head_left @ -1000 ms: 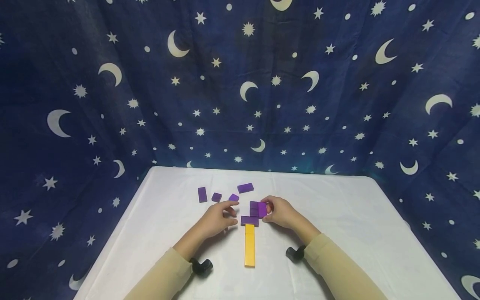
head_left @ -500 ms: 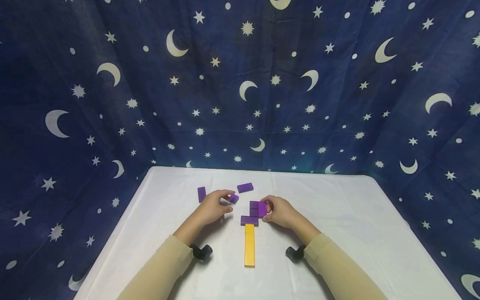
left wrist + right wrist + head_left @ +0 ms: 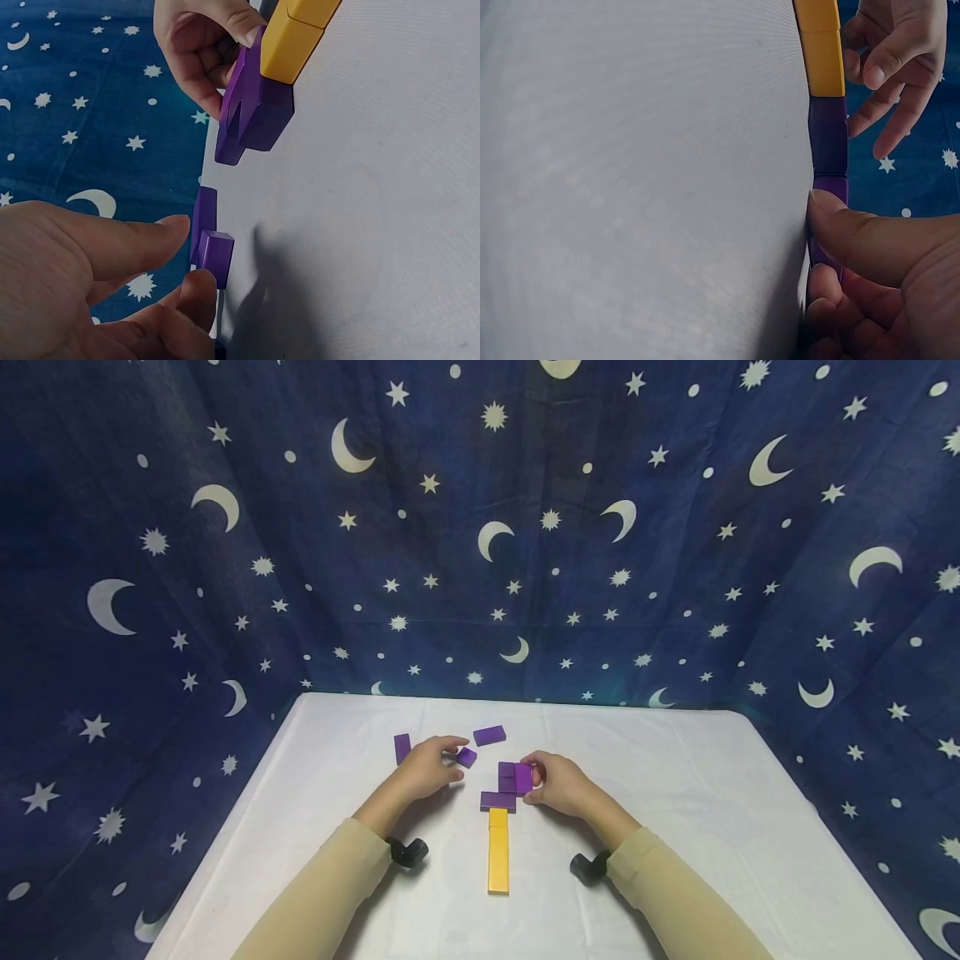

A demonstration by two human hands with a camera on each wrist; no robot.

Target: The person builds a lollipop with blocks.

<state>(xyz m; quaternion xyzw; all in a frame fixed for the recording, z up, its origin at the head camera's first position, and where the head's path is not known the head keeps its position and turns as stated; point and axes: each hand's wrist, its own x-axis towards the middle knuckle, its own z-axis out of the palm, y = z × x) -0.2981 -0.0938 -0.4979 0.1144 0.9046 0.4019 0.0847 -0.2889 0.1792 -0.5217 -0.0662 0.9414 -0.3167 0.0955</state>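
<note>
Purple block, partly hidden by pinching right fingers, left fingers apart

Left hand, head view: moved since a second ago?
Yes: left hand has moved toward the table's far edge, farther from the yellow blocks.

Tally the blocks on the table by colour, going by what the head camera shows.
Purple blocks: 7 (3 loose, 4 grouped, going by the visible seams)
Yellow blocks: 2 (one seam visible)
Total: 9 in view; the left hand may hide more.
</note>
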